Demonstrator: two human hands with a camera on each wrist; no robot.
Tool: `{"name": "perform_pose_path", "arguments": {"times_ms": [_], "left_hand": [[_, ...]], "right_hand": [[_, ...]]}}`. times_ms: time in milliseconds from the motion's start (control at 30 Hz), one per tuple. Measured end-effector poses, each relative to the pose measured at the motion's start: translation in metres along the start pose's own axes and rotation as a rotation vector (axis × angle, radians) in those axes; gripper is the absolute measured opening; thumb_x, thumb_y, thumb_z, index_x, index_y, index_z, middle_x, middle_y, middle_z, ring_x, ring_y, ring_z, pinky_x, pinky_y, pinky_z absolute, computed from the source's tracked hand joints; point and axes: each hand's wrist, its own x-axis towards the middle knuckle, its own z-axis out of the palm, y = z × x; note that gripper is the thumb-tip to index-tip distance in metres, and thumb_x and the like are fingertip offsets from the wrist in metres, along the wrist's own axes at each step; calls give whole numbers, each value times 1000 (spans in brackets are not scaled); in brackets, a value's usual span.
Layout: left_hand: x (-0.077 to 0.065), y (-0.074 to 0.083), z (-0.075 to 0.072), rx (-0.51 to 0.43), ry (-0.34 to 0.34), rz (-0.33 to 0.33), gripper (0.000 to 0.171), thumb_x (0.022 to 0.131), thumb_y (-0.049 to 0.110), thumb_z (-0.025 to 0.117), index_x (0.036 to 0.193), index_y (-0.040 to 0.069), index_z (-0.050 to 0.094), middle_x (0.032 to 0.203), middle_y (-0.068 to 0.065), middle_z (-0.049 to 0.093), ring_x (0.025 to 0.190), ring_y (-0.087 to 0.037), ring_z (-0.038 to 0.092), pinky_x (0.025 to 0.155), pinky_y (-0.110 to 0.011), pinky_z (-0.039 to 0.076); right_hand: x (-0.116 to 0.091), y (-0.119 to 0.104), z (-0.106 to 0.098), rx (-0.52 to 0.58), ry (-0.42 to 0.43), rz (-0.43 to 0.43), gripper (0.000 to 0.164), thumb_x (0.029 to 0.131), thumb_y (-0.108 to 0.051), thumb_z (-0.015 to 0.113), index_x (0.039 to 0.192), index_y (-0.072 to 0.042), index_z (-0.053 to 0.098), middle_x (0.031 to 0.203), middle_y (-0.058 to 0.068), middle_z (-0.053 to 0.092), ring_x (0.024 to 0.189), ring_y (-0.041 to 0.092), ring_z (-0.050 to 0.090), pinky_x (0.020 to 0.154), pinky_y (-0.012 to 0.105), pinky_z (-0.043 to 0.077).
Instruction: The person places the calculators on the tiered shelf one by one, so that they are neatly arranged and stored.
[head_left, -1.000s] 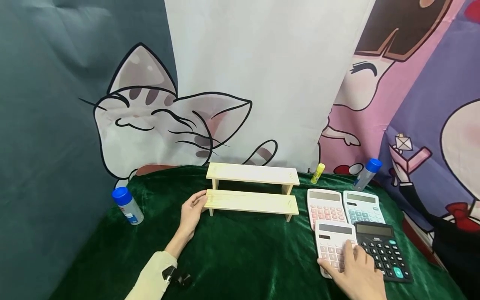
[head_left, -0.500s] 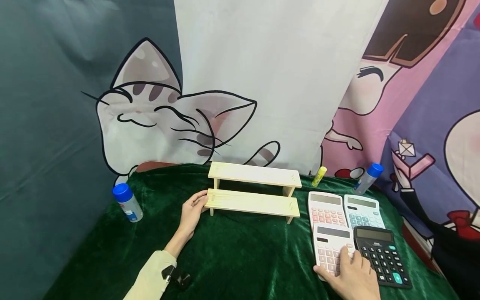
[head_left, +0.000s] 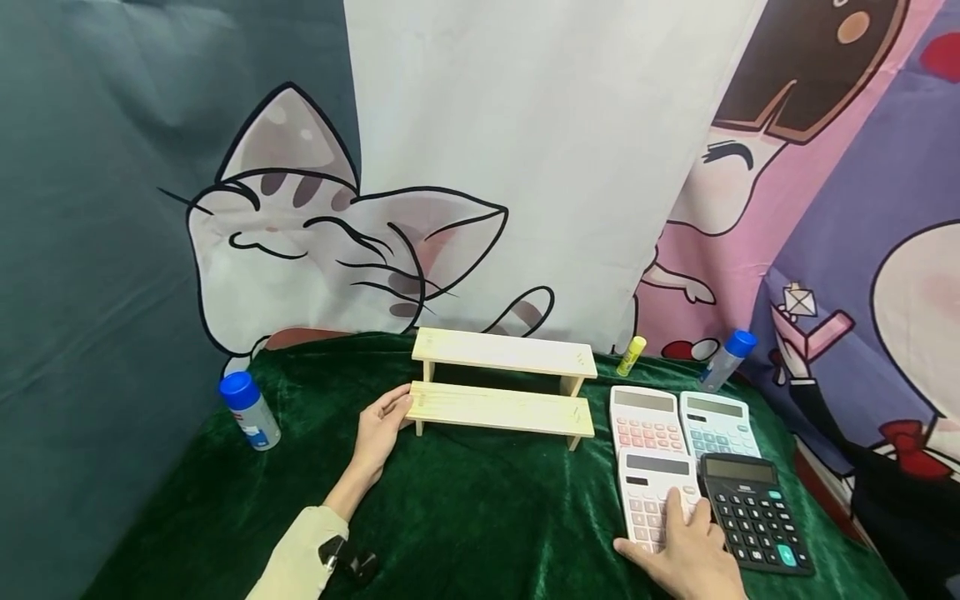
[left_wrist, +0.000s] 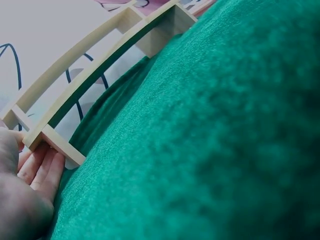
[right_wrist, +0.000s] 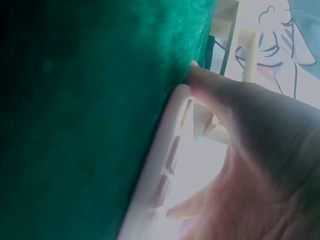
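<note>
pale wooden two-step shelf (head_left: 501,408) on green velvet (head_left: 480,508): i see the left hand (head_left: 378,425), stretched forward, pinching its lower left end, and the right hand (head_left: 693,550), palm down, fingers spread on a white pink-keyed calculator (head_left: 647,493).

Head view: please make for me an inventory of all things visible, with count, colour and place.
Shelf: one, pale wood, centre back
Front calculator: one, pink-white, right
Rear calculator: one, pink-white, behind it
Blue calculator: one, pale blue, rear right
Black calculator: one, black, front right
Left bottle: one, grey, blue cap, far left
Right bottle: one, grey, blue cap, back right
Tube: one, yellow, back right
Cloth: one, green, underneath
Backdrop: sheet count unclear, multicoloured, behind
Sleeve: one, cream, left arm
Hands: two, bare; left hand at shelf's left end, right hand on front calculator
</note>
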Motion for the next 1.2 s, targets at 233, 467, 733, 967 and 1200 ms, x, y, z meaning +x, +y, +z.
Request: {"name": "perform_pose_path", "arguments": {"times_ms": [233,467,733,967,1200], "left_hand": [[2,1,4,25,-23,4,38,102,24,59,136,8,59,137,-15,61,112,-16,65,86,-21,57],[-4,-6,1,5,12,1,37,102,24,59,135,7,61,134,-15,62,104,-10,66,84,-19,57],[-8,-9,1,6,16,24,42,102,27,59,137,5,59,136,-19,61,104,-10,66,84,-18,56],[-4,-5,4,37,0,29,40,102,27,59,136,7,60,136,-17,61,108,-16,66,85,-22,57],[0,-1,1,40,20,24,37,102,25,59,135,9,61,133,-15,63,107,-17,66,84,-21,57]], "right_hand": [[-5,6,-3,42,56,9,120,63,-84,69,139,3,34,126,42,31,98,60,45,79,75,41],[-14,5,-14,71,76,-52,106,68,-74,73,138,-1,40,135,37,32,106,54,49,74,67,45],[-18,-13,-44,142,224,-142,95,77,-65,73,140,-4,37,144,31,26,117,53,42,82,69,40],[-12,-44,-55,197,376,-336,83,75,-54,80,133,-9,42,140,23,35,111,42,49,80,60,44],[8,-96,-68,208,459,-494,82,70,-53,82,132,-13,47,143,19,38,118,41,50,84,61,44]]}}
